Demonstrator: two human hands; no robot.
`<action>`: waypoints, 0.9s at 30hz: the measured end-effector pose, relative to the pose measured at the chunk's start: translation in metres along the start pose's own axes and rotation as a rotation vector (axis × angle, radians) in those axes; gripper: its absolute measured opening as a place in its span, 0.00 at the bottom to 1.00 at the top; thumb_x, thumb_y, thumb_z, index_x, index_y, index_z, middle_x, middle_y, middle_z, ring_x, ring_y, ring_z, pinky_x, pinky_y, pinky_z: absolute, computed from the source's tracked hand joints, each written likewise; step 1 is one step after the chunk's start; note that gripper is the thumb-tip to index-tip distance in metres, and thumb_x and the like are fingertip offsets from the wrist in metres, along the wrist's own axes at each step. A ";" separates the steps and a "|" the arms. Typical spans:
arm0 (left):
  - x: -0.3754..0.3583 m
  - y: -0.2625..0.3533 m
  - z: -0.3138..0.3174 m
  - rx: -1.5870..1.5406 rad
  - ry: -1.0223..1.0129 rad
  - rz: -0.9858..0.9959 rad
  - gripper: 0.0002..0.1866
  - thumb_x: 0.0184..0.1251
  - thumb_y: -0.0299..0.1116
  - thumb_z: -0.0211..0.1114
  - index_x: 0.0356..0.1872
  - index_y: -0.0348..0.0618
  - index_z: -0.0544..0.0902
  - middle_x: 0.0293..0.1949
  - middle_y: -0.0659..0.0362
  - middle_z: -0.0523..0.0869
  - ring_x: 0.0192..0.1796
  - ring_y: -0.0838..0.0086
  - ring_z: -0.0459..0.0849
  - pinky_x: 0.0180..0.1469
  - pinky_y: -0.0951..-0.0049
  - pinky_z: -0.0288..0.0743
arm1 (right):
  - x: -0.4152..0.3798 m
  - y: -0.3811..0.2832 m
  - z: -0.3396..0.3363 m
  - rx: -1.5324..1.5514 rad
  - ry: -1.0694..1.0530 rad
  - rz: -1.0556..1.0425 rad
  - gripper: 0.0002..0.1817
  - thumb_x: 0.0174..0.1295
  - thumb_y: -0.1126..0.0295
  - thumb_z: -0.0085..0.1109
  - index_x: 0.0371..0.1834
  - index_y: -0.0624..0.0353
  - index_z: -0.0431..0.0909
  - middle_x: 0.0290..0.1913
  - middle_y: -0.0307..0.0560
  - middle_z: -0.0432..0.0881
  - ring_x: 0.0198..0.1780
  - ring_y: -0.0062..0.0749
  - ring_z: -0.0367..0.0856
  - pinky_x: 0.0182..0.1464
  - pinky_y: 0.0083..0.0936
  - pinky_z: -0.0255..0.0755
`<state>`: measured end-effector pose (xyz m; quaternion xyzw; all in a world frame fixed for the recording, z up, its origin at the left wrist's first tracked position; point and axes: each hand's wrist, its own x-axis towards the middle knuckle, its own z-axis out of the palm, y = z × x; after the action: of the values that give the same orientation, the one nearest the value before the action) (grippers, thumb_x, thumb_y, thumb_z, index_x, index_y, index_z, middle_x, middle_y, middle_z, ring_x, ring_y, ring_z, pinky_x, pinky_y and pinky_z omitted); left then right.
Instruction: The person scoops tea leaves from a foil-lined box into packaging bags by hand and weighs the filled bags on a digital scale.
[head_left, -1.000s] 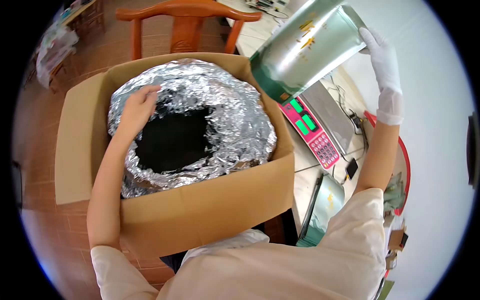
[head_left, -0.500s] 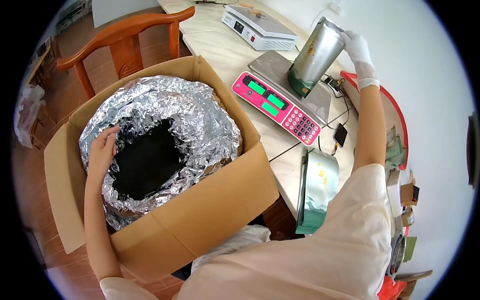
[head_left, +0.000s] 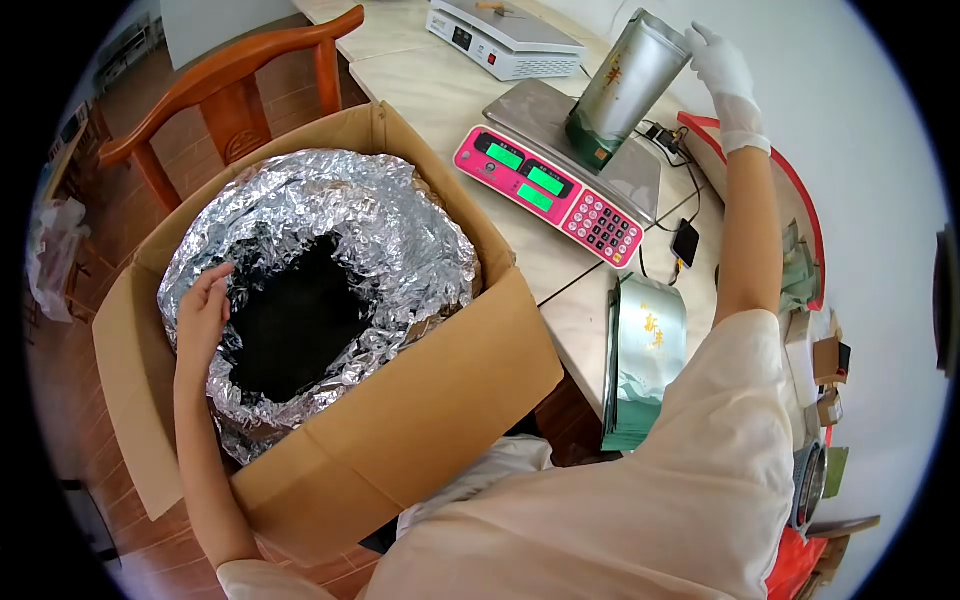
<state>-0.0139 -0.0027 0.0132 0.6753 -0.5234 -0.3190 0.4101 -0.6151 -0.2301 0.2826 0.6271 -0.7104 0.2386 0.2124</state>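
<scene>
A silver-and-green pouch (head_left: 630,85) stands tilted on the metal pan of a pink digital scale (head_left: 548,195). My right hand (head_left: 722,75), in a white glove, is beside the pouch's top edge. Its fingers are stretched out, and a fingertip lies at or just off the pouch's upper corner. My bare left hand (head_left: 203,310) rests over the near-left rim of crumpled foil (head_left: 330,190), fingers loosely bent with a gap at the thumb. The foil lines a cardboard box (head_left: 400,400) and surrounds a dark loose mass (head_left: 300,325), too dark to make out in detail.
A stack of similar flat pouches (head_left: 645,360) lies at the table's near edge. Behind the scale sits a white flat-topped machine (head_left: 505,45). A small black device (head_left: 684,243) with cables lies right of the scale. A wooden chair (head_left: 235,110) stands beyond the box.
My right hand has shifted up and slightly away from the pouch's top edge. The pouch stays on the scale. My left hand remains at the foil, while the view has shifted a little.
</scene>
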 end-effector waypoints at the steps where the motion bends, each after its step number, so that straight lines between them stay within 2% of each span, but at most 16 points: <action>1: -0.001 0.000 0.000 -0.003 0.004 -0.003 0.15 0.71 0.35 0.50 0.53 0.44 0.78 0.15 0.70 0.68 0.14 0.89 0.62 0.15 0.85 0.54 | 0.001 -0.001 -0.003 -0.007 -0.001 0.012 0.29 0.62 0.44 0.38 0.63 0.44 0.71 0.56 0.49 0.77 0.61 0.46 0.72 0.61 0.37 0.65; 7: -0.003 0.003 0.001 0.048 0.003 0.009 0.15 0.71 0.35 0.51 0.53 0.42 0.79 0.15 0.70 0.68 0.15 0.89 0.62 0.18 0.84 0.55 | -0.005 -0.011 -0.015 0.037 0.063 0.023 0.28 0.62 0.45 0.36 0.60 0.43 0.73 0.55 0.50 0.78 0.59 0.48 0.73 0.60 0.39 0.65; 9: -0.001 0.000 0.001 0.007 -0.010 0.022 0.15 0.72 0.34 0.51 0.52 0.43 0.79 0.15 0.70 0.68 0.17 0.89 0.62 0.20 0.84 0.55 | -0.008 -0.014 -0.016 -0.012 0.214 -0.129 0.27 0.61 0.47 0.41 0.58 0.47 0.75 0.27 0.44 0.82 0.27 0.28 0.80 0.39 0.27 0.73; 13: -0.003 0.005 0.001 0.031 -0.013 0.013 0.15 0.72 0.34 0.51 0.52 0.43 0.79 0.15 0.70 0.67 0.17 0.89 0.62 0.20 0.84 0.54 | -0.024 -0.038 -0.030 0.052 0.099 -0.016 0.25 0.63 0.50 0.43 0.55 0.50 0.77 0.27 0.41 0.82 0.28 0.23 0.79 0.37 0.24 0.72; 15: -0.004 0.008 0.002 0.031 -0.015 0.017 0.15 0.72 0.34 0.51 0.52 0.42 0.79 0.15 0.70 0.67 0.18 0.89 0.62 0.20 0.84 0.55 | -0.029 -0.041 -0.024 0.113 0.351 -0.194 0.21 0.62 0.55 0.45 0.43 0.60 0.82 0.36 0.64 0.82 0.43 0.47 0.82 0.51 0.37 0.72; 19: -0.005 0.008 0.001 0.049 -0.014 0.036 0.15 0.72 0.34 0.50 0.53 0.42 0.79 0.15 0.70 0.67 0.17 0.89 0.63 0.20 0.85 0.55 | -0.038 -0.056 -0.032 0.170 0.200 -0.057 0.21 0.62 0.56 0.45 0.40 0.60 0.82 0.34 0.61 0.82 0.40 0.51 0.82 0.46 0.39 0.74; 27: -0.004 0.010 0.001 0.048 -0.030 0.000 0.15 0.71 0.34 0.50 0.52 0.43 0.79 0.16 0.70 0.68 0.17 0.89 0.63 0.19 0.84 0.55 | -0.031 -0.048 -0.017 0.105 0.351 -0.168 0.20 0.62 0.57 0.44 0.36 0.60 0.83 0.30 0.59 0.82 0.35 0.50 0.82 0.42 0.40 0.74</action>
<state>-0.0206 0.0001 0.0217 0.6798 -0.5373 -0.3166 0.3860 -0.5634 -0.2005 0.2812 0.6432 -0.5943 0.3625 0.3188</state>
